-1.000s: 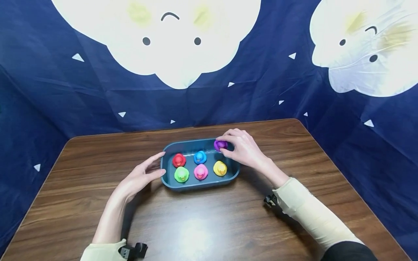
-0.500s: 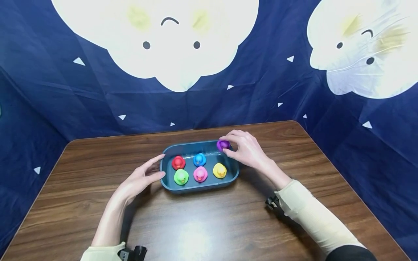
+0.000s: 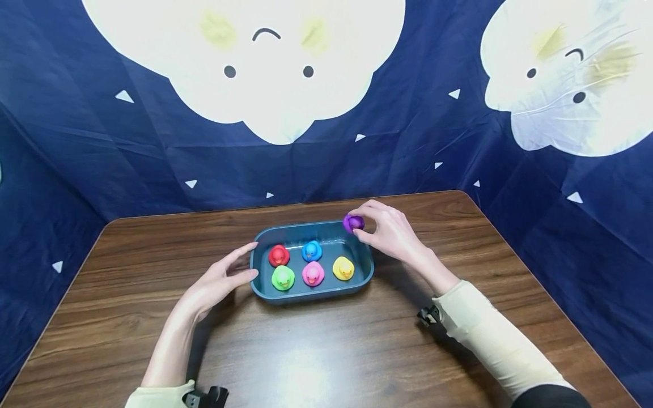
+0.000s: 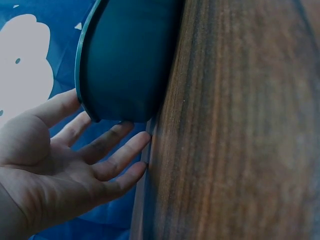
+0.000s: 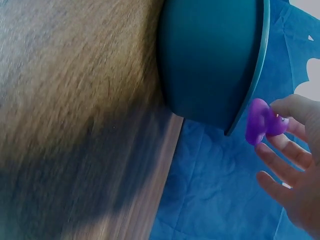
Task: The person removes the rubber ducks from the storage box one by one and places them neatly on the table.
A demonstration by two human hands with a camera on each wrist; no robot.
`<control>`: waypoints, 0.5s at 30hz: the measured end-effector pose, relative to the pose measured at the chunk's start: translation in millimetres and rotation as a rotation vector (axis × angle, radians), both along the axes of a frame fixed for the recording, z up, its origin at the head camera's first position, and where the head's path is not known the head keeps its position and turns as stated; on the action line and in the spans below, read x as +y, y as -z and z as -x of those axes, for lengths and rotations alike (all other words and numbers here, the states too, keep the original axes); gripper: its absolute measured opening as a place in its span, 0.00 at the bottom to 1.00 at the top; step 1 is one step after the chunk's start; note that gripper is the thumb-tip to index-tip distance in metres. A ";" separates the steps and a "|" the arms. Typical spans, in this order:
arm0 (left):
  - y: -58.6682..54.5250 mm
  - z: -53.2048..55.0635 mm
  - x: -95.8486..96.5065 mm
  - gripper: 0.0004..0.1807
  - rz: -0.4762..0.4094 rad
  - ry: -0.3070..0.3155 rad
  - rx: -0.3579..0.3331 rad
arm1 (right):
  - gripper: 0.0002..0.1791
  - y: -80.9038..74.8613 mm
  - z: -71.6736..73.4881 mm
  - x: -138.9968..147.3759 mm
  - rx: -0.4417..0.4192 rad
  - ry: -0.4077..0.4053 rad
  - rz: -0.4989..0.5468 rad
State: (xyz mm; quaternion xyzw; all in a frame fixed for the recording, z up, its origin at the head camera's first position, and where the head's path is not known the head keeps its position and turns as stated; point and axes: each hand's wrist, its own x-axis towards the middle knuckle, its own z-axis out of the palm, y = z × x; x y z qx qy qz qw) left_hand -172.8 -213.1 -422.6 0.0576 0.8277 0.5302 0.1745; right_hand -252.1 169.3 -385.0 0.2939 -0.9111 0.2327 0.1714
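Note:
A purple rubber duck point(image 3: 353, 223) is pinched between the thumb and fingers of my right hand point(image 3: 390, 229), above the far right corner of a blue-green tray point(image 3: 326, 293). In the right wrist view the purple duck point(image 5: 258, 122) is level with the tray's rim, apart from it. My left hand point(image 3: 214, 283) touches the tray's left end with extended, spread fingers; in the left wrist view its thumb meets the rim. Inside the tray sit a red duck point(image 3: 279, 255), a blue duck point(image 3: 312, 251), a green duck point(image 3: 283, 278), a pink duck point(image 3: 313, 273) and a yellow duck point(image 3: 343, 268).
The tray stands on a brown wood-grain table point(image 3: 306, 340), towards its far edge. Behind and at both sides hangs a dark blue cloth point(image 3: 153, 158) printed with white clouds and small triangles.
My right hand has lifted the purple duck and carried it rightward, from inside the tray to its far right rim. The left hand and the other ducks keep their places.

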 end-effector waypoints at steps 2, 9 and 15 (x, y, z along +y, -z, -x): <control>-0.3 -0.2 0.1 0.40 0.001 0.000 -0.002 | 0.18 0.4 0.8 1.5 0.007 0.002 0.006; -1.0 -0.1 0.6 0.40 0.005 -0.001 -0.008 | 0.18 2.5 4.3 7.1 0.002 0.018 0.009; -1.6 0.1 0.7 0.40 0.004 -0.001 -0.005 | 0.18 3.9 7.6 11.8 0.012 0.026 0.021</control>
